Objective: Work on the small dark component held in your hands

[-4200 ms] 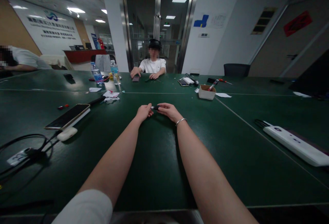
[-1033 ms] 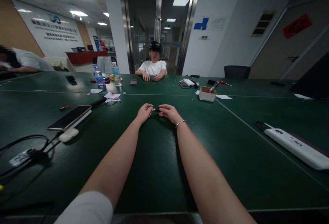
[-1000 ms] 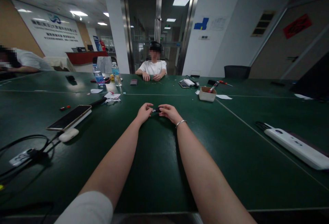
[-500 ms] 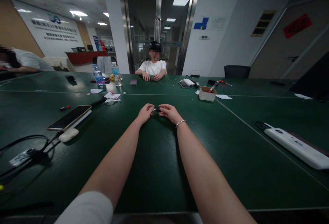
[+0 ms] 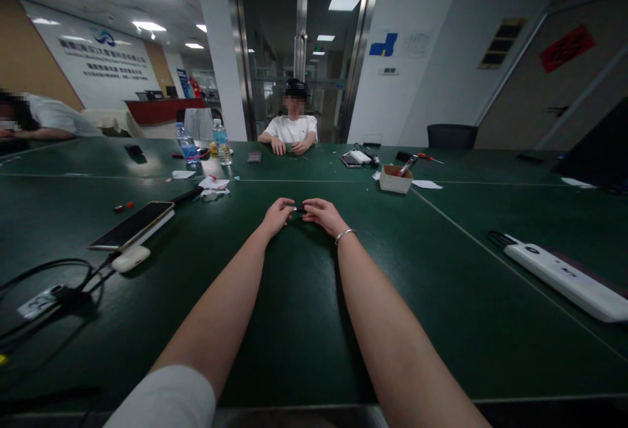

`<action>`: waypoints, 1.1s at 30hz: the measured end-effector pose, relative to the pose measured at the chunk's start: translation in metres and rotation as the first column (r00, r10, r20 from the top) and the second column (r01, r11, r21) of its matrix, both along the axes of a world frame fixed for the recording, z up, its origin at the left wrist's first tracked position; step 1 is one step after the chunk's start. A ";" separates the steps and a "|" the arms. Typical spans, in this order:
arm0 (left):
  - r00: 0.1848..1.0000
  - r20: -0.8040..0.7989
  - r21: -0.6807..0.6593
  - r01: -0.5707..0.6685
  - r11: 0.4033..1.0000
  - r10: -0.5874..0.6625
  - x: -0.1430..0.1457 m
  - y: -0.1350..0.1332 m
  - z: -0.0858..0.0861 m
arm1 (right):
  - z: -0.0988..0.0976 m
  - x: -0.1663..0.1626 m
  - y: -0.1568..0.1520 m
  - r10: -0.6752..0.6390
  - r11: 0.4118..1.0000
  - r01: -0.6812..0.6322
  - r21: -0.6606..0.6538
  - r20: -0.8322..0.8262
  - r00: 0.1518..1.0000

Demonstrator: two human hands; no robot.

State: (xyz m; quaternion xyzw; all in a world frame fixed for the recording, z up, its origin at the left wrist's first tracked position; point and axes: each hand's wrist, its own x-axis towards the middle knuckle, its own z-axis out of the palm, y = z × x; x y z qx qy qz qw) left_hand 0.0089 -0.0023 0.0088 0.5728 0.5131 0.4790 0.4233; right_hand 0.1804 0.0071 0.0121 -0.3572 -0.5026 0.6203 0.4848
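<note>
A small dark object with a shiny silver end [image 5: 298, 209] spans the gap between my two hands, just above the green table [image 5: 299, 323]. It is too small to name its kind. My left hand [image 5: 278, 217] is closed in a pinch at the silver end. At the dark end, the fingers of my right hand [image 5: 324, 215] are pinched shut, with thumb and fingertips on it. Part of the object is hidden by the fingertips. A silver bracelet [image 5: 345, 235] circles my right wrist.
To the left lie a phone [image 5: 135, 225], a white oval case [image 5: 131, 259] and black cables [image 5: 73, 294]. Water bottles [image 5: 222, 143] stand farther back. A small box [image 5: 395, 180] holds tools; a white power strip [image 5: 564, 281] lies right. Across the table sits a person [image 5: 293, 128].
Both hands stay in almost the same place, still pinching the small dark object. A little more of its silver end seems to show between them.
</note>
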 end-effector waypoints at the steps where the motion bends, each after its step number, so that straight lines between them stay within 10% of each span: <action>1: 1.000 0.005 -0.010 0.003 1.000 -0.003 0.000 0.000 0.001 | 0.000 0.000 0.000 0.000 1.000 0.000 -0.001 -0.003 1.000; 33: 1.000 0.012 0.017 -0.004 1.000 0.004 0.001 -0.004 0.001 | 0.001 0.000 -0.001 0.008 1.000 -0.008 -0.008 -0.008 1.000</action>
